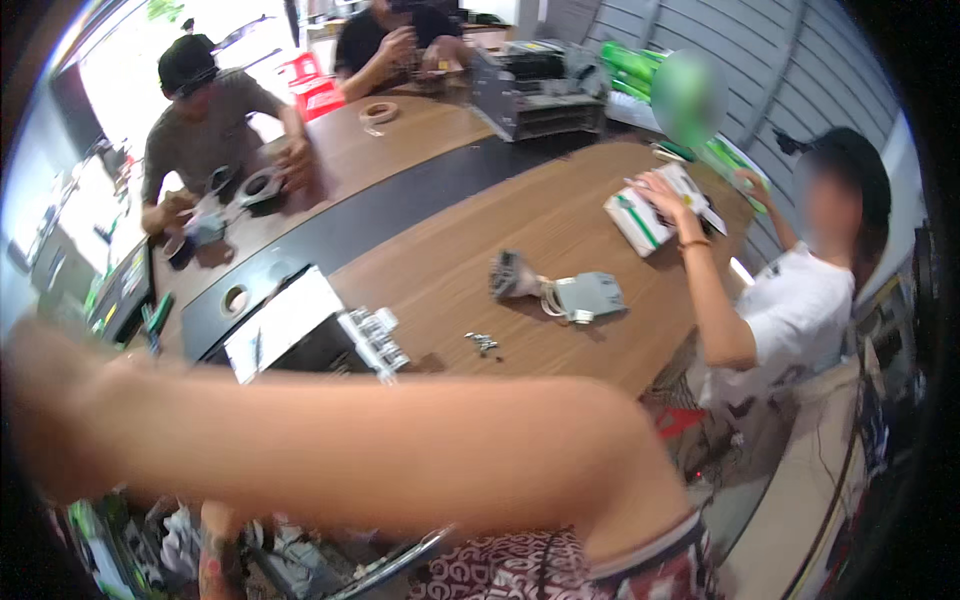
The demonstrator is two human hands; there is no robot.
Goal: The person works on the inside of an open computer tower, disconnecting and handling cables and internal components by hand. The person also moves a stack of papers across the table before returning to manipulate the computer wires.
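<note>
Daylight is shining in at the upper left, turning the doorway (pixel 115 80) white. The right hand (pixel 60 420), far left, is looking blurry. The upper-right wall (pixel 770 70) is bending; corners are showing black.

Free tabletop (pixel 500 215) beyond grey box (pixel 592 294), screws (pixel 483 342) nearer, right forearm (pixel 380 450) barring near side, seemingly cluttered below

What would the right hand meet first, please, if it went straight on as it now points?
The blurred right hand points toward the picture's left edge; the way looks free as far as shown, though depth there is unclear.
</note>
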